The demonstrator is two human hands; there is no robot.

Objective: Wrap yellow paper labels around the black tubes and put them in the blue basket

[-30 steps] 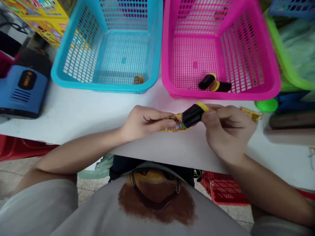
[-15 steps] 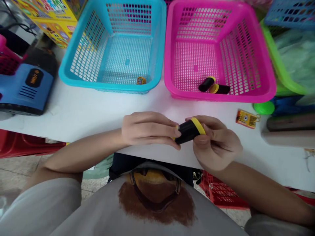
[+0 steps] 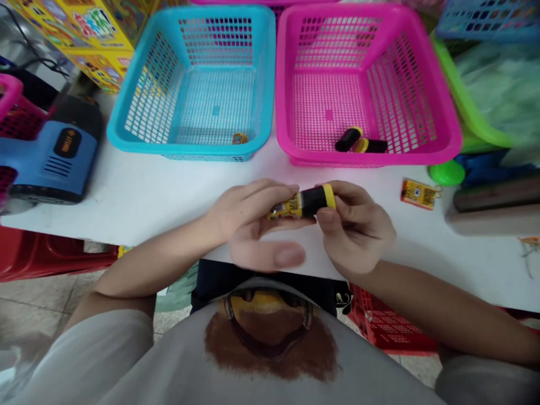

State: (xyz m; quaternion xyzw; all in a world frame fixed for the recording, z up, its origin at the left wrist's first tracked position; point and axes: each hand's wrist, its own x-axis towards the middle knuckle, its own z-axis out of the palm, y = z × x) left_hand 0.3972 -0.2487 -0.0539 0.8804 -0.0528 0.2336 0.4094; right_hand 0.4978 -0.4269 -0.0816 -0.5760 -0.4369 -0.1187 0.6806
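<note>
Over the white table (image 3: 177,185) both hands meet at one small black tube (image 3: 313,201) with a yellow end band. My right hand (image 3: 358,228) pinches the banded end between thumb and fingers. A yellow printed piece (image 3: 287,208) shows at the tube's other end, partly covered by the fingers of my left hand (image 3: 248,214). Those fingers are curled around the printed piece, while the left thumb stands away from it, blurred. Two similar black-and-yellow tubes, one at the left (image 3: 349,139) and one at the right (image 3: 373,146), lie in the pink basket (image 3: 367,157).
A blue basket (image 3: 189,149) holds a small yellow-orange item (image 3: 239,138). At the left stands a blue power tool (image 3: 63,157) before yellow printed boxes (image 3: 97,34). On the right lie a small yellow tag with a ring (image 3: 418,194) and a green round lid (image 3: 447,173).
The tube has moved slightly left and up, and more of the yellow printed piece now shows at its left end. My left thumb has swung away from the tube, downward.
</note>
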